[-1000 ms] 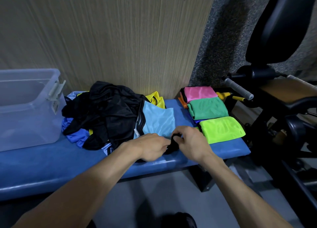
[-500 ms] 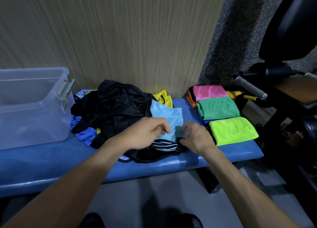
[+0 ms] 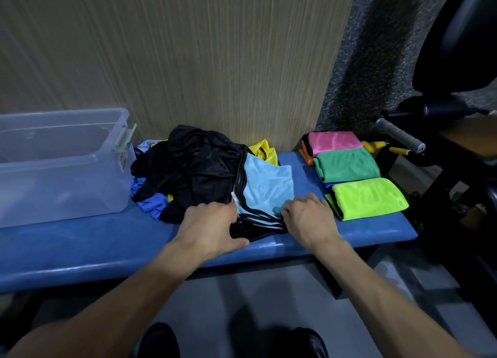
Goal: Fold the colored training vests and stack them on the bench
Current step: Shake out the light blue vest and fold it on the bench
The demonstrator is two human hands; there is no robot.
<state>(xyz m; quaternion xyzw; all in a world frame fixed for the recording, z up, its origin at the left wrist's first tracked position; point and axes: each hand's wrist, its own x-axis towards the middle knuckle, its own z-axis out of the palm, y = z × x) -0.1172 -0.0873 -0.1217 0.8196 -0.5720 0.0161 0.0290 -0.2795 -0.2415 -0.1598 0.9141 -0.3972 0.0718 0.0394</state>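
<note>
A light blue vest [image 3: 269, 185] with black trim lies partly folded on the blue bench [image 3: 107, 250], in front of a heap of black, blue and yellow vests [image 3: 193, 166]. My left hand [image 3: 212, 226] grips its black-striped near edge on the left. My right hand [image 3: 309, 217] pinches the same edge on the right. Folded vests sit at the bench's right end: pink [image 3: 333, 142], green [image 3: 347, 166] and lime [image 3: 368, 197], with orange and blue edges showing beneath.
A clear plastic bin [image 3: 61, 164] stands on the bench's left part. A wood-panel wall [image 3: 188, 61] runs behind. Black gym equipment with a grey handle [image 3: 398, 134] crowds the right side. My shoes show on the grey floor below.
My hands have drawn apart along the vest's black-striped near edge, spreading it flat on the bench. The view has shifted slightly.
</note>
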